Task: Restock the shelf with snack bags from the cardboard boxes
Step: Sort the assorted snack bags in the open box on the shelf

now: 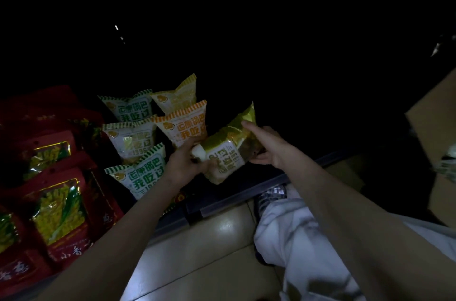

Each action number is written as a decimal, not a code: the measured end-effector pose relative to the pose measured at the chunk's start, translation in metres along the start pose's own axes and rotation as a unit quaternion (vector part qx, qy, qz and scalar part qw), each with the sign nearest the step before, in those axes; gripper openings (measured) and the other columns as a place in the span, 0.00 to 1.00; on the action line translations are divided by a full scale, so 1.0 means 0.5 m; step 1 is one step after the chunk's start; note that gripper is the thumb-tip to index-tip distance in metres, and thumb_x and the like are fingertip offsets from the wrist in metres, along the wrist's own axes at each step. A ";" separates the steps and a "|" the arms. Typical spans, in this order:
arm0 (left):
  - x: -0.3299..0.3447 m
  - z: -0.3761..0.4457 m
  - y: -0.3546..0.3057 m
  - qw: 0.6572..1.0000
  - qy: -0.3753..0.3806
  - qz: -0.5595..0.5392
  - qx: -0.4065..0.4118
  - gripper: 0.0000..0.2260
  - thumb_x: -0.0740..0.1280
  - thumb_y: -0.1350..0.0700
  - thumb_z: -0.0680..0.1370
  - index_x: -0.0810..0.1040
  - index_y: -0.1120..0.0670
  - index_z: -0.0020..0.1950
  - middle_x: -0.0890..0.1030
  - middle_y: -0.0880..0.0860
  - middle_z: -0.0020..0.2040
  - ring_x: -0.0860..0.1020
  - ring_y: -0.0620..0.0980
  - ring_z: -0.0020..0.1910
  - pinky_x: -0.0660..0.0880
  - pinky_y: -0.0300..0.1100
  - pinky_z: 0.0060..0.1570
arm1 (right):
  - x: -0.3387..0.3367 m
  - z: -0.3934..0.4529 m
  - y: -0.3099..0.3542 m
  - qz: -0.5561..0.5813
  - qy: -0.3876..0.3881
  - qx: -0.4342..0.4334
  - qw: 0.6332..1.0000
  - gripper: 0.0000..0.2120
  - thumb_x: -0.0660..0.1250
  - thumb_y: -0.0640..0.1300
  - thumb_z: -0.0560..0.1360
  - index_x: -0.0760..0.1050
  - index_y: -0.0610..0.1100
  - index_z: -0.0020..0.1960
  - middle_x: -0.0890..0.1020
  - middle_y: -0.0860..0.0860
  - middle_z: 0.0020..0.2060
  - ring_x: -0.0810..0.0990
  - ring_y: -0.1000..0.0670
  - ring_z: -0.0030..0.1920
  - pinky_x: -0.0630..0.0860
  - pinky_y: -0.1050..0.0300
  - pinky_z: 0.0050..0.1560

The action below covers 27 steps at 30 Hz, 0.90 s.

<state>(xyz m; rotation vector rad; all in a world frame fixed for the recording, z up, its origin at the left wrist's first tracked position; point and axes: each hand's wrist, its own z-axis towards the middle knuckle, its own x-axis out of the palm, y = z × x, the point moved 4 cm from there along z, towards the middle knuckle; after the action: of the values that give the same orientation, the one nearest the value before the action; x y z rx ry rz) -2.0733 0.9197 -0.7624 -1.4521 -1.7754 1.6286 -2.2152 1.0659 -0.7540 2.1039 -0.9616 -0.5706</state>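
Shelf (pixel 237 192) low, ahead. Pouches (pixel 59 207) stand in rows at its left end. Snack bags (pixel 138 133) stand in two files just right of the pouches, front to back. One bag (pixel 227 152) held between both hands, right of the files, above the shelf edge. Cardboard box (pixel 434 113) far right. Knee (pixel 296 239) and shoe (pixel 271 196) on floor (pixel 197 251) before the shelf.

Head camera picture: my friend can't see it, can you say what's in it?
Two bare hands, left hand and right hand, hold a yellow snack bag sideways over a dark low shelf. Green-striped bags and red bags stand to its left; a cardboard box sits right.
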 end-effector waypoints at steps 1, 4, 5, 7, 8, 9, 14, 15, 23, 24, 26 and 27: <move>-0.009 0.000 -0.005 1.000 -0.016 -0.004 0.001 0.26 0.77 0.56 0.67 0.71 0.53 0.61 0.77 0.52 0.55 0.77 0.53 0.56 0.75 0.44 0.54 | 0.005 -0.003 -0.005 -0.022 -0.002 0.015 1.000 0.34 0.65 0.61 0.73 0.60 0.48 0.73 0.74 0.43 0.62 0.77 0.43 0.56 0.78 0.52 0.49; -0.026 0.002 -0.022 0.998 -0.040 0.029 0.023 0.22 0.76 0.53 0.67 0.69 0.51 0.56 0.80 0.54 0.51 0.79 0.52 0.48 0.76 0.43 0.45 | 0.028 -0.007 -0.013 -0.092 0.013 0.050 0.994 0.24 0.57 0.58 0.79 0.63 0.46 0.70 0.72 0.42 0.65 0.75 0.42 0.59 0.77 0.46 0.57; -0.030 0.003 -0.024 0.997 -0.041 0.053 0.030 0.21 0.76 0.52 0.68 0.69 0.51 0.55 0.80 0.54 0.50 0.80 0.53 0.47 0.76 0.43 0.43 | 0.037 -0.010 -0.015 -0.077 0.028 0.065 0.995 0.21 0.57 0.56 0.80 0.65 0.45 0.68 0.72 0.42 0.65 0.75 0.43 0.58 0.77 0.46 0.57; -0.045 0.007 -0.021 0.997 -0.043 0.056 0.036 0.19 0.74 0.52 0.70 0.68 0.51 0.53 0.80 0.54 0.47 0.80 0.55 0.45 0.76 0.46 0.39 | 0.056 -0.014 -0.024 -0.055 0.061 0.093 0.992 0.20 0.59 0.53 0.80 0.66 0.43 0.66 0.72 0.42 0.65 0.76 0.41 0.60 0.78 0.49 0.55; -0.052 0.013 -0.021 0.996 -0.045 0.060 0.045 0.17 0.73 0.52 0.70 0.69 0.51 0.53 0.80 0.54 0.45 0.79 0.55 0.44 0.77 0.48 0.38 | 0.063 -0.013 -0.030 -0.074 0.073 0.098 0.990 0.21 0.59 0.53 0.79 0.66 0.43 0.67 0.73 0.41 0.64 0.76 0.41 0.59 0.78 0.51 0.54; -0.059 0.020 -0.024 0.994 -0.046 0.086 0.058 0.17 0.72 0.51 0.71 0.69 0.52 0.53 0.79 0.54 0.43 0.78 0.55 0.42 0.76 0.48 0.37 | 0.070 -0.013 -0.035 -0.111 0.082 0.096 0.986 0.22 0.60 0.52 0.79 0.66 0.42 0.68 0.74 0.41 0.62 0.77 0.41 0.57 0.78 0.52 0.54; -0.040 0.060 -0.064 0.827 -0.013 0.544 0.142 0.22 0.63 0.45 0.78 0.64 0.50 0.69 0.79 0.56 0.55 0.77 0.55 0.55 0.67 0.47 0.54 | 0.115 0.005 -0.028 -0.341 0.103 -0.028 0.934 0.22 0.61 0.45 0.79 0.63 0.45 0.72 0.71 0.44 0.67 0.73 0.44 0.63 0.72 0.54 0.59; -0.033 0.063 -0.066 0.800 -0.008 0.584 0.141 0.23 0.60 0.45 0.79 0.61 0.49 0.72 0.78 0.57 0.58 0.74 0.56 0.59 0.65 0.47 0.57 | 0.124 0.007 -0.026 -0.341 0.114 -0.036 0.932 0.23 0.61 0.43 0.79 0.62 0.45 0.73 0.70 0.44 0.68 0.71 0.44 0.65 0.71 0.54 0.61; -0.021 0.029 -0.019 0.839 0.016 0.534 0.101 0.26 0.60 0.49 0.80 0.55 0.51 0.75 0.60 0.53 0.73 0.59 0.57 0.71 0.59 0.52 0.66 | 0.082 0.028 -0.033 -0.344 0.081 -0.043 0.934 0.24 0.55 0.35 0.79 0.60 0.49 0.74 0.70 0.43 0.67 0.74 0.43 0.60 0.76 0.49 0.58; -0.024 0.022 -0.019 0.848 0.010 0.521 0.098 0.26 0.61 0.50 0.79 0.57 0.53 0.75 0.61 0.54 0.72 0.60 0.58 0.70 0.60 0.53 0.66 | 0.070 0.026 -0.027 -0.342 0.070 -0.047 0.936 0.24 0.56 0.36 0.79 0.59 0.49 0.74 0.70 0.43 0.67 0.74 0.43 0.61 0.77 0.50 0.58; -0.028 0.015 -0.031 0.856 0.003 0.508 0.094 0.26 0.61 0.52 0.79 0.58 0.55 0.74 0.63 0.56 0.71 0.62 0.59 0.68 0.61 0.52 0.65 | 0.038 0.018 -0.001 -0.342 0.053 -0.060 0.936 0.24 0.58 0.38 0.79 0.59 0.48 0.74 0.71 0.42 0.66 0.73 0.43 0.61 0.76 0.51 0.58; -0.026 0.014 -0.045 0.858 -0.002 0.504 0.097 0.25 0.61 0.53 0.79 0.58 0.56 0.74 0.64 0.56 0.70 0.63 0.59 0.68 0.61 0.52 0.64 | 0.017 0.010 0.018 -0.344 0.049 -0.065 0.936 0.25 0.59 0.39 0.79 0.58 0.47 0.74 0.71 0.43 0.65 0.73 0.44 0.61 0.76 0.52 0.58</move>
<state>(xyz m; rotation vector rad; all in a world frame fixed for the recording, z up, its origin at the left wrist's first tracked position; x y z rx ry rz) -2.0833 0.9088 -0.7399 -2.4628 -0.7466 2.1292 -2.2171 1.0532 -0.7510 2.2965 -0.0942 -0.8303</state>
